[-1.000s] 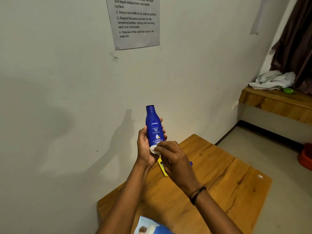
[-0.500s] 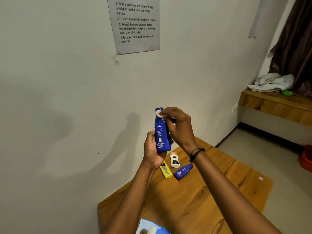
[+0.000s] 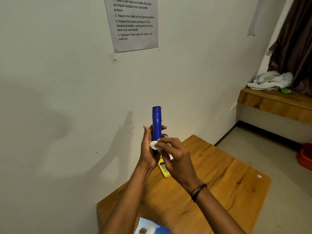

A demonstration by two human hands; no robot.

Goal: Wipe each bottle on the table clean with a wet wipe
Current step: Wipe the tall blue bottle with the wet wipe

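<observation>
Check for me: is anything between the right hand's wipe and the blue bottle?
Nothing visible. The right hand presses the white wipe straight onto the lower part of the blue bottle, which the left hand holds upright above the wooden table.

Plain off-white wall (image 3: 59,81) ahead, with a printed instruction sheet (image 3: 133,24) taped on it and another paper (image 3: 253,17) further right. Wooden table (image 3: 219,191) stood against the wall on a pale grey floor (image 3: 270,149). Wooden ledge (image 3: 273,103) at right carried crumpled light cloth (image 3: 270,81) and a small green item (image 3: 285,90). Dark brown curtain (image 3: 295,39) hung above. Orange-red tub (image 3: 306,156) sat on the floor at the frame edge.
</observation>
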